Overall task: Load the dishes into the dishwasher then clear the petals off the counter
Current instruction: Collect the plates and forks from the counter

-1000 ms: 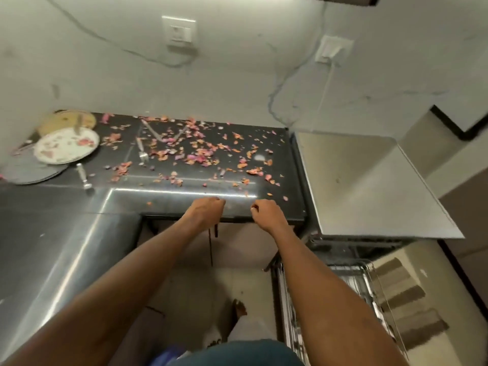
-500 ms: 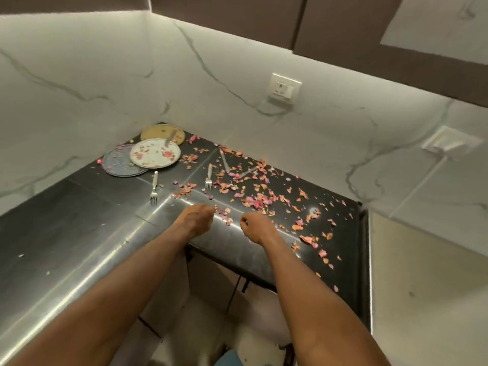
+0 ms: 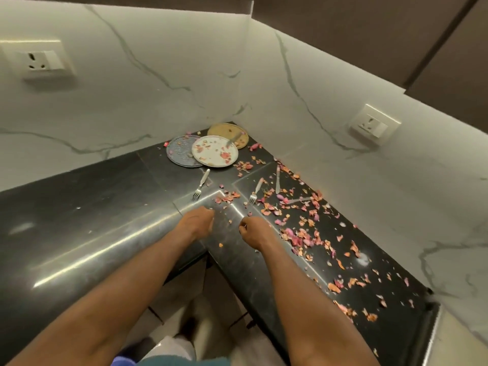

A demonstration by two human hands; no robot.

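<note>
Three plates point(image 3: 214, 154) stacked overlapping in far corner of counter point(image 3: 79, 220), one piece of cutlery resting across the far two.

Head view, change:
- Aim swung left over the last second; dishwasher rack and appliance top, seen at right a second ago, now out of frame.
- Corner with plates now central and closer.
- Both hands carried forward from counter edge to inner corner of the L.
- Left hand point(image 3: 196, 221) and right hand point(image 3: 253, 232) loosely curled, holding nothing, poised just above counter, well short of plates.
- Judged meaning: approach to first pick-up under way; no dish loaded yet, petal clearing not started.

Head view, surroundings:
- Left fork point(image 3: 200, 184) near plates, just beyond left hand.
- Right fork point(image 3: 256, 191) beyond right hand, among petals point(image 3: 303, 233).
- Two knives point(image 3: 277, 178) farther right, partly covered by petals.
- Petals scattered over right run of counter, thin on plates, a few near both hands.
- Sockets point(image 3: 375, 125) on marble walls, one left, one right.

Obstructions, judged:
- None between hands and forks.
- Petals on plates likely to spill when lifted.
- Dishwasher behind present aim; turn right required for loading.
</note>
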